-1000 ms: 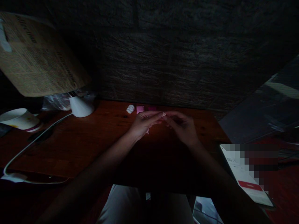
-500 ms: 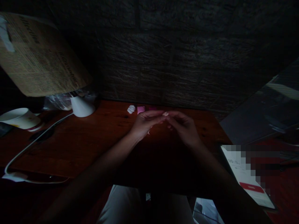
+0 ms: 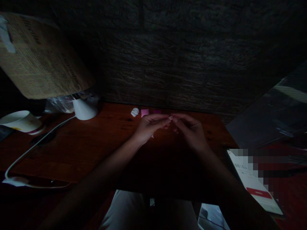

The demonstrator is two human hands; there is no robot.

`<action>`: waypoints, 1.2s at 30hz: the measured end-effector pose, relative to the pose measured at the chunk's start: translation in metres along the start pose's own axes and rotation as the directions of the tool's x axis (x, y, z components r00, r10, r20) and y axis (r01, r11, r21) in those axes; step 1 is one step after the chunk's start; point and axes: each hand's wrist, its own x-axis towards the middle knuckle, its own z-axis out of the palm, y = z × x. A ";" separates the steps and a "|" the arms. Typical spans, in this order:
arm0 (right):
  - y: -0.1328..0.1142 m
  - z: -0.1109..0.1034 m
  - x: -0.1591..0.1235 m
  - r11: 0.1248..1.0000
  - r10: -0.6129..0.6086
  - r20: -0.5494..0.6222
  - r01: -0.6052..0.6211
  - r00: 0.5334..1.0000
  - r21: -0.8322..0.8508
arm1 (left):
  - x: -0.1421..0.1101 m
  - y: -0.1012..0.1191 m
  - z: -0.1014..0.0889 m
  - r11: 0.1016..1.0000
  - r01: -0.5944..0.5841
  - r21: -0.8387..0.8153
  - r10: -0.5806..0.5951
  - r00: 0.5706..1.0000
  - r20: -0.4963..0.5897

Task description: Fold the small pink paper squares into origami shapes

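Over the middle of the dark wooden table point(image 3: 103, 134), my left hand point(image 3: 151, 127) and my right hand point(image 3: 190, 129) meet at their fingertips. Between them is a small pale pink piece point(image 3: 170, 118), which looks like modelling clay. Thumb and fingers of both hands are pinched on it. Behind my left hand lie a crumpled white lump point(image 3: 134, 111), a pink square block point(image 3: 145, 112) and a dark magenta piece point(image 3: 156, 111) that the hand partly covers. A pale pink scrap point(image 3: 153, 136) shows just below my left hand, mostly hidden.
On the left stand a lamp with a white base point(image 3: 84, 109) and printed shade point(image 3: 43, 60), and a paper cup point(image 3: 21, 121). A white cord point(image 3: 35, 143) runs over the table's front edge. A lit phone or tablet point(image 3: 249, 179) is at right. A stone-textured wall point(image 3: 158, 57) closes the back.
My fingertips shift slightly on the pale pink piece, and my right hand moves a little to the right. The view has shifted slightly; the other things lie as before.
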 end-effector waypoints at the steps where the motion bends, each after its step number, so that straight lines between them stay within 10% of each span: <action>1: 0.000 0.000 0.000 1.000 -0.003 -0.002 0.003 1.000 0.001 | 0.000 0.000 0.000 1.000 -0.002 -0.008 0.002 1.000 0.001; 36: -0.001 0.004 -0.002 0.994 -0.034 0.004 0.034 0.999 -0.101 | -0.001 0.006 0.005 0.933 0.278 -0.229 -0.295 0.955 -0.040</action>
